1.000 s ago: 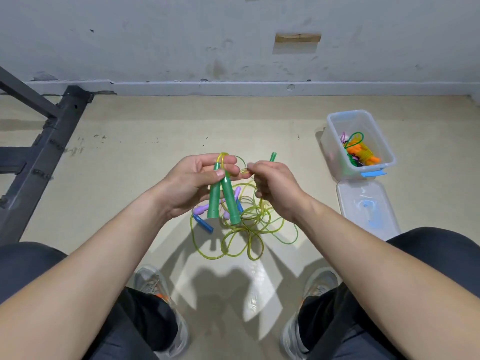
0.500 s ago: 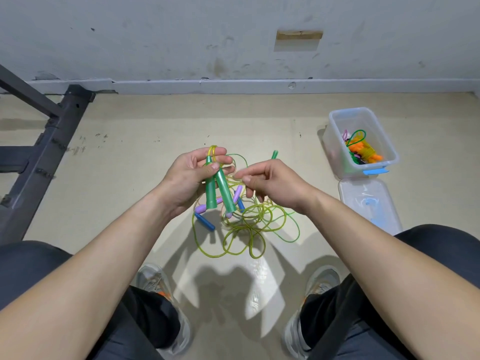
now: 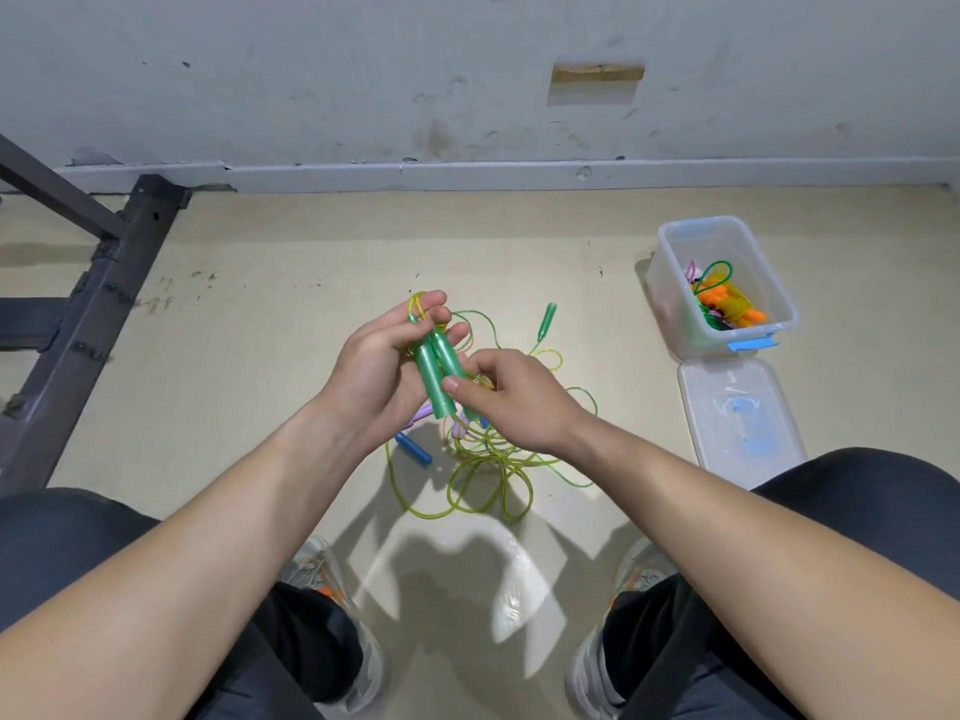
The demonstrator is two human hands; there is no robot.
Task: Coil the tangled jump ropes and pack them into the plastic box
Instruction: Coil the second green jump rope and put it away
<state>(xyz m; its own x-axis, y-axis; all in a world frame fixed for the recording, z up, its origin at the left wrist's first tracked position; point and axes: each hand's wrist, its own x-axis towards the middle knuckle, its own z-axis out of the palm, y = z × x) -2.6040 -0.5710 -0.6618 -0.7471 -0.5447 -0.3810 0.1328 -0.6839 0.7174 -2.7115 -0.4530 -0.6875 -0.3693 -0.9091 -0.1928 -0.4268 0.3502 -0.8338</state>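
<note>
Cord (image 3: 483, 449) looked light, limp, snag-prone; left hand (image 3: 379, 379) curled round two stiff green handles (image 3: 436, 368), the best hold; right hand (image 3: 517, 405) apparently pinched a strand.

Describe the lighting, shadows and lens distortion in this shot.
Head view: sharp, evenly lit; wide-angle stretch swells the forearms toward the bottom edge; overlapping arm shadows fall on the floor below the rope tangle, suggesting more than one light; faint sheen on the box lid.

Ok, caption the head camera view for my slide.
Untangling: left hand grips two green handles, right hand pinches the tangled yellow-green rope, plastic box open nearby.
</note>
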